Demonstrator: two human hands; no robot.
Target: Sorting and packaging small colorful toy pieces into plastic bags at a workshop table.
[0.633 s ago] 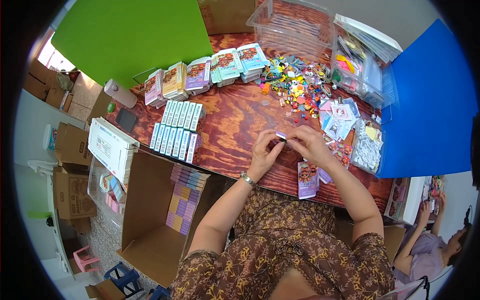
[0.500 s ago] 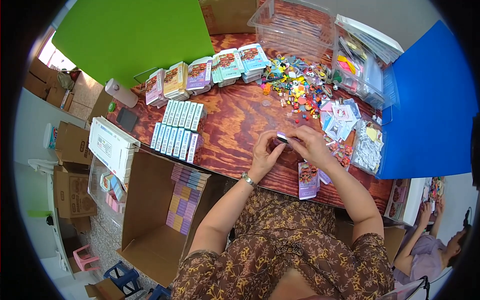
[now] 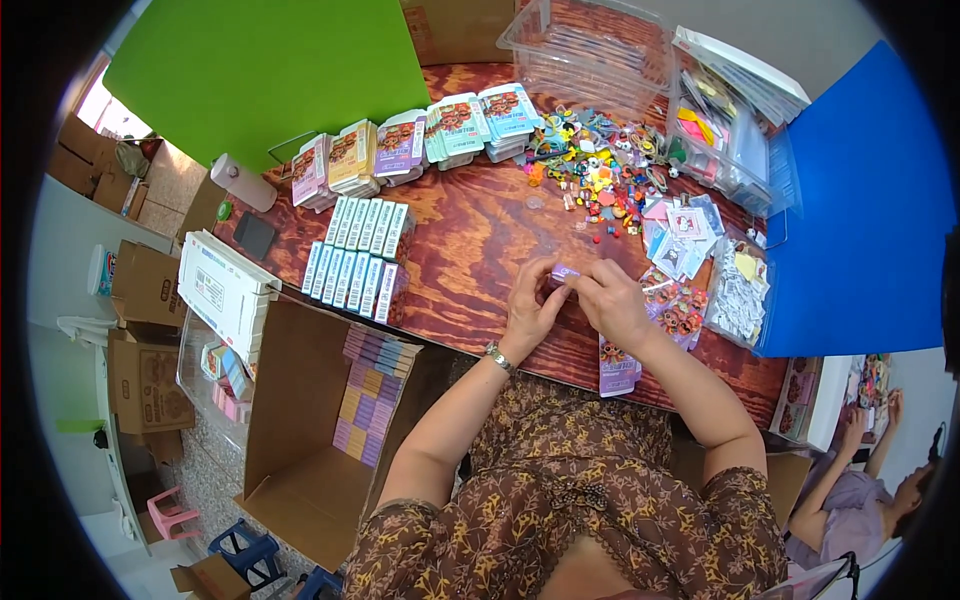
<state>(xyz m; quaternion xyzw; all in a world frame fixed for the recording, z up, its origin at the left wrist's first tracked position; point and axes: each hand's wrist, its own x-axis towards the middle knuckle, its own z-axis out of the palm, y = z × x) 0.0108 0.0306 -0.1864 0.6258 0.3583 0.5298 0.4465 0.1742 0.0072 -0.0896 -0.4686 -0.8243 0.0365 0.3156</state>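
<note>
Between my two hands, just above the near part of the table, is a small purple box (image 3: 563, 273). My left hand (image 3: 529, 308) is wrapped round its left side. My right hand (image 3: 613, 302) pinches it from the right with the fingertips at its upper end, where a purple face now shows. My fingers cover most of the box. Flat purple printed cartons (image 3: 618, 374) lie at the table's near edge below my right hand. Beside that wrist are small printed packets (image 3: 681, 312) in orange and purple.
Filled boxes (image 3: 352, 262) stand in rows at left, behind them stacks of flat cartons (image 3: 400, 145). Small colourful trinkets (image 3: 610, 170) are heaped at the back right, near plastic bags (image 3: 680, 255) and a tub of white slips (image 3: 735, 300). A cardboard box (image 3: 300, 480) stands below left. Another person (image 3: 850, 510) sits right.
The box's upper end showed a dark opening before; now a purple face covers it. My right fingers have shifted slightly inward and down over that end. My left hand has barely moved.
</note>
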